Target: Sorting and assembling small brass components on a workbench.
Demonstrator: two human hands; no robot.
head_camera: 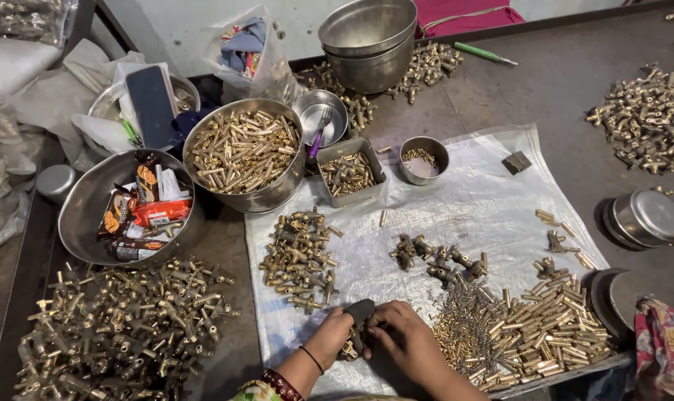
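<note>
Bare white sheet (471, 200) lies open ahead — brass heaps (300, 256) and tubes (538, 327) crowd either side.

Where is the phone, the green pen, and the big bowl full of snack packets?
Phone (151, 106): head view, middle of its dark screen.
Green pen (480, 52): head view, middle of its barrel.
Snack bowl (78, 215): head view, bare inner left wall.

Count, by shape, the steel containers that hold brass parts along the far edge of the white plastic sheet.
Round steel containers, one large bowl and one small cup: 2
Rectangular steel tin: 1
Total: 3
</note>
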